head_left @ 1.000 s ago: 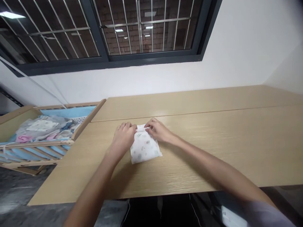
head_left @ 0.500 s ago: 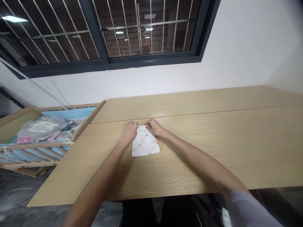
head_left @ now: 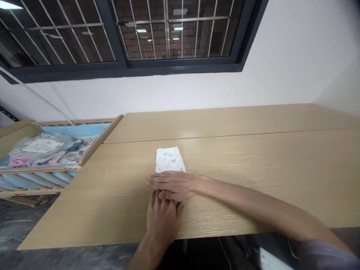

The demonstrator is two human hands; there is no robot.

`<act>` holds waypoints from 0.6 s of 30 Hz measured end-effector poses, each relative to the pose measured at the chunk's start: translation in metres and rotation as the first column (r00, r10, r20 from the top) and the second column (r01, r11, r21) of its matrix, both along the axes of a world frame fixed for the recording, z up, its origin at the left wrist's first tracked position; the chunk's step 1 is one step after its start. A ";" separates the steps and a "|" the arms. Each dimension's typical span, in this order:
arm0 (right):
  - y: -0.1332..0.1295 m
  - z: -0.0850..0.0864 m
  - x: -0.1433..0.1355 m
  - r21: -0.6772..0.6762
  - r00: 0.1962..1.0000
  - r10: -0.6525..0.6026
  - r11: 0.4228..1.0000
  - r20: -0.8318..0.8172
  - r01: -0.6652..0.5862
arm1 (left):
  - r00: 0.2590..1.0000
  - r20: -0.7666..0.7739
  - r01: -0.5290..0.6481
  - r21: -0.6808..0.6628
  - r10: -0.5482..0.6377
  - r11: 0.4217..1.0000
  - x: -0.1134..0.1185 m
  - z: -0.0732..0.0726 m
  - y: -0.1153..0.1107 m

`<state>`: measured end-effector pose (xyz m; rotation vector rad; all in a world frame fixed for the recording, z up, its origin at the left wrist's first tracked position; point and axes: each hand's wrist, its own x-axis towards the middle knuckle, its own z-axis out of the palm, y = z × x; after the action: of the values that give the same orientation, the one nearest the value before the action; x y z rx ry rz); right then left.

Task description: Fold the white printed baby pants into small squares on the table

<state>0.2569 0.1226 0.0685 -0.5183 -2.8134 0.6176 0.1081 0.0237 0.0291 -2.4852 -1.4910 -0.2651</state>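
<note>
A folded white cloth with small printed figures (head_left: 170, 159) lies flat on the wooden table. Its near part is covered by my right hand (head_left: 176, 184), which lies flat across it with fingers stretched to the left. My left hand (head_left: 164, 215) is just below, at the cloth's near edge, palm down with the fingers pointing away from me. Its fingertips are partly tucked under the right hand, and neither hand is gripping the cloth.
The light wooden table (head_left: 253, 168) reaches far to the right, with a seam along its back part. At the left stands a wooden crib (head_left: 101, 142) with blue lining, holding a pile of clothes and plastic bags (head_left: 45, 150). A barred window (head_left: 180, 33) is above.
Both hands have moved from the cloth's far edge to its near edge. The right hand has left its pinch and now lies flat across the cloth; the far part of the cloth is uncovered.
</note>
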 end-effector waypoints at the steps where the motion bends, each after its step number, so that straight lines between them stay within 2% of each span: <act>1: -0.001 -0.004 -0.001 -0.031 1.000 0.011 0.999 0.020 -0.010 | 1.000 0.007 -0.004 0.001 0.004 1.000 0.000 -0.002 0.001; 5: 0.020 -0.017 0.002 -0.098 0.993 -0.068 0.992 0.093 0.077 | 0.996 0.078 -0.055 0.024 0.053 0.998 0.001 -0.004 0.005; 9: 0.066 -0.022 0.011 -0.027 0.975 -0.211 0.977 0.064 0.213 | 0.991 0.120 -0.058 0.004 0.057 0.998 -0.002 -0.004 0.008; 12: 0.094 -0.024 0.017 0.031 0.966 -0.258 0.966 0.011 0.257 | 0.992 0.116 -0.046 -0.006 0.046 0.999 -0.004 -0.005 0.009; 15: 0.104 -0.026 0.019 0.067 0.967 -0.252 0.966 0.024 0.250 | 0.996 0.082 -0.041 -0.021 0.043 0.999 -0.003 -0.004 0.009; 18: 0.098 -0.026 0.019 0.106 0.969 -0.245 0.965 0.043 0.239 | 0.997 0.065 -0.028 -0.067 0.033 0.997 -0.005 0.005 0.015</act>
<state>0.2762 0.2202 0.0423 -0.8555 -2.7534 0.4158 0.1029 0.0385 0.0340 -2.5252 -1.5869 -0.2996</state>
